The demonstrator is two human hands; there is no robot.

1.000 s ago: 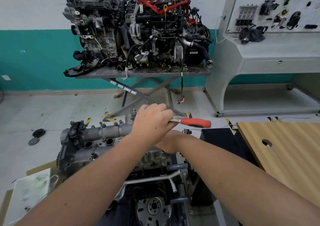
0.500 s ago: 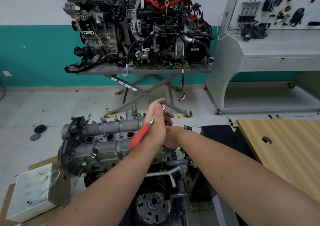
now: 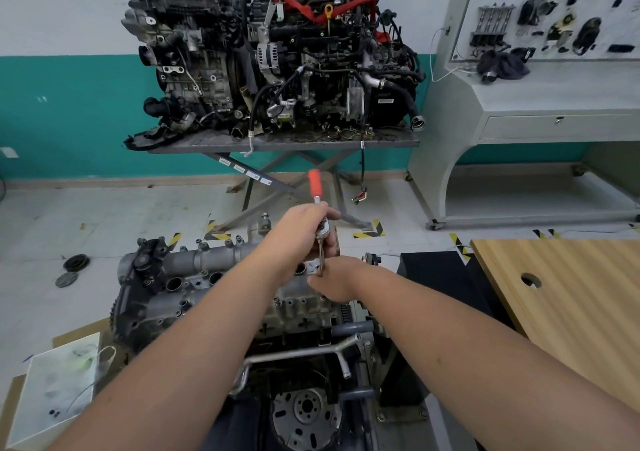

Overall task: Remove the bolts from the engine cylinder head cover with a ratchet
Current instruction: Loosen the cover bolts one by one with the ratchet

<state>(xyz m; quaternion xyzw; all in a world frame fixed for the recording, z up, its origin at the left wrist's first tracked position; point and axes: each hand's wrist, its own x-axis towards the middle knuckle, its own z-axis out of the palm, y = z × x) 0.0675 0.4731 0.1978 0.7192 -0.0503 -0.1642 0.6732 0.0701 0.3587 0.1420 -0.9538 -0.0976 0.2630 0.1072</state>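
Red-handled ratchet upright over cylinder head cover, left hand fingers clamped on it, right hand fingers pinching its extension

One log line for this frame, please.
left hand grips ratchet | right hand steadies extension at cylinder head cover | handle points away

The ratchet has an orange-red grip on a silver shank. The cylinder head cover is dull grey metal. The wall is teal below white, floor tape is striped yellow and black, the table is streaked light wood, and straps on the far engine are red.
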